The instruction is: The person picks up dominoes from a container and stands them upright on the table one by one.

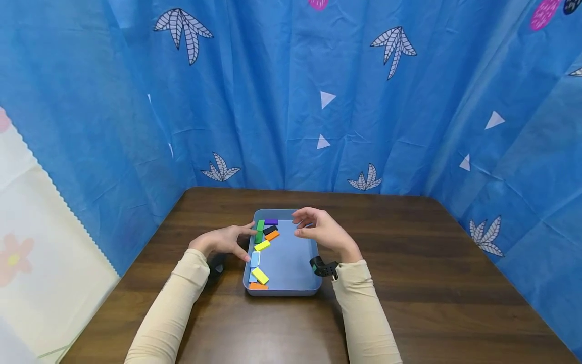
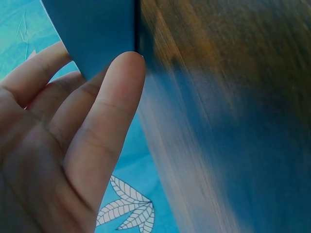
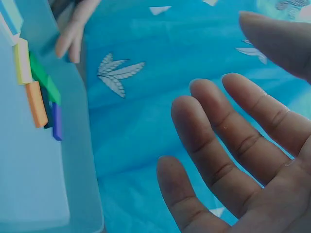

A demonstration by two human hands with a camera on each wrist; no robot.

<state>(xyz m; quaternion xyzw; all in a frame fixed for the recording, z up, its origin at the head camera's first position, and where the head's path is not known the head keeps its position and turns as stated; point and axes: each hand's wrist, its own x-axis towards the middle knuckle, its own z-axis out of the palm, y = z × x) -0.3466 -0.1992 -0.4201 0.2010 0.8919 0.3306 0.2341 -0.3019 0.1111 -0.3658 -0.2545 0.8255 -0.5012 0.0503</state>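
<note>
A shallow blue tray [image 1: 291, 292] sits on the table, with coloured blocks along its left side. My left hand [image 1: 226, 239] is at the tray's left wall, fingers spread over the rim and thumb lower down by the wall. In the left wrist view the thumb [image 2: 119, 92] overlaps the tray's edge. Over the tray's back right part is my right hand [image 1: 322, 230], its fingers loosely bent and holding nothing. Closest to the left fingertips lie green blocks [image 1: 259, 231]. Beside them are a purple block [image 1: 271, 222], a black block [image 1: 270, 230] and an orange block [image 1: 272, 235].
Further forward in the tray lie a yellow block [image 1: 262, 245], light blue blocks [image 1: 255, 260], another yellow block [image 1: 260, 275] and an orange one [image 1: 258, 286]. The brown wooden table [image 1: 409, 283] extends around the tray. A blue patterned curtain [image 1: 282, 91] hangs behind it.
</note>
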